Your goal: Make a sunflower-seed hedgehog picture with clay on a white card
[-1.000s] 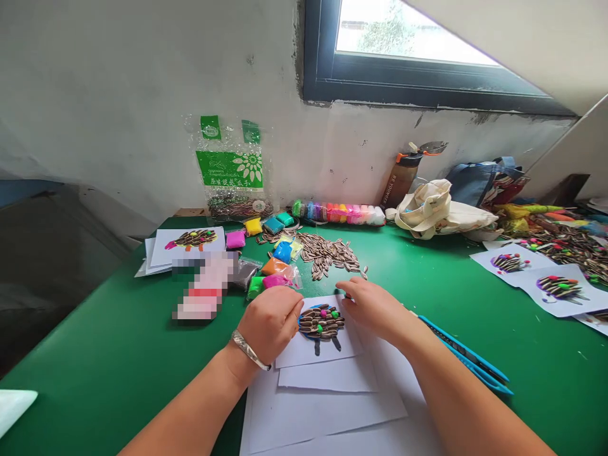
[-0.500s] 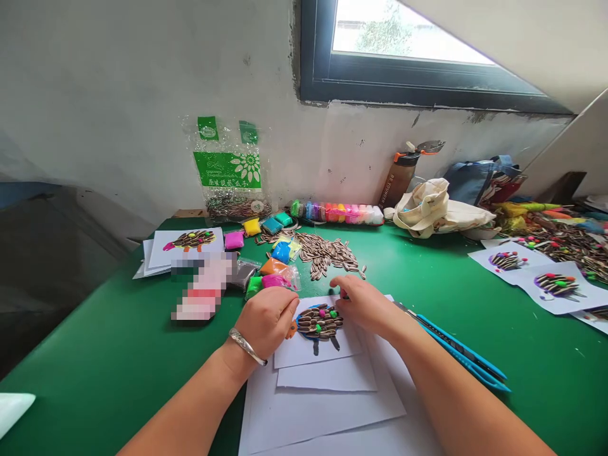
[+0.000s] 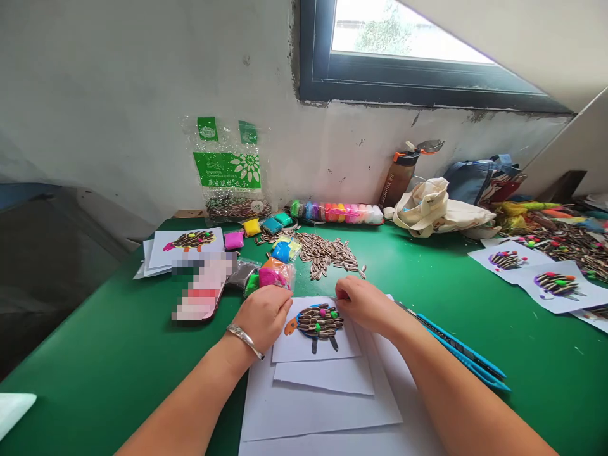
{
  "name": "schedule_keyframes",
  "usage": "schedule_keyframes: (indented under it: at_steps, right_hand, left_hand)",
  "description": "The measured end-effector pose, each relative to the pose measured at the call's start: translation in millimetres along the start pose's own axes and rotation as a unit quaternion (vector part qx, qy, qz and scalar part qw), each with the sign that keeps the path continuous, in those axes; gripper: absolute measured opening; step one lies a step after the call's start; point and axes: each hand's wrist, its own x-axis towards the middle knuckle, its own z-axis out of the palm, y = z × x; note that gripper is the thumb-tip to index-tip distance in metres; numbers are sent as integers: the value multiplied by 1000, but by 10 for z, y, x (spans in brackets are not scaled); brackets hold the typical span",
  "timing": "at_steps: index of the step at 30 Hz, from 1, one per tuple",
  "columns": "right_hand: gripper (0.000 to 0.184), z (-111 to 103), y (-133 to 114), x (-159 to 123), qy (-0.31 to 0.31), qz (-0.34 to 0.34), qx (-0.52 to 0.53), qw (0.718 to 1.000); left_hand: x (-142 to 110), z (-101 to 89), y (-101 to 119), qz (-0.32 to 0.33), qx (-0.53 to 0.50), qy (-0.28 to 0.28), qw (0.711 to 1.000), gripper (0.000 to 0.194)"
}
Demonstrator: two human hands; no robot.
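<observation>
A white card bears an animal picture: a body of striped sunflower seeds edged in blue, an orange head at left, dark legs, and pink and green dots. My left hand, with a silver bangle at the wrist, pinches the card's upper left corner. At its upper right corner, the curled fingers of my right hand grip the card too; their tips are partly hidden. Beneath the card lie several white paper sheets. Just beyond my left hand sits a pink clay packet.
Sunflower seeds lie in a loose pile behind the card. A blue utility knife rests right of my right forearm. Further right are finished seed pictures; another picture card lies left. A seed bag leans on the wall.
My right hand's fingers have closed at the card's upper right corner. The card has shifted slightly, and my left hand has moved a little left, uncovering the orange head.
</observation>
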Motion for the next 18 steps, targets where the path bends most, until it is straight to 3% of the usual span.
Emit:
schedule_keyframes:
  at_steps: [9, 18]
  right_hand:
    - [19, -38, 18, 24, 18, -11, 18, 1000]
    - [10, -189, 4, -34, 96, 10, 190, 977]
  left_hand:
    - [6, -4, -25, -22, -19, -1, 1000, 25]
    - [31, -48, -4, -84, -64, 34, 994, 25]
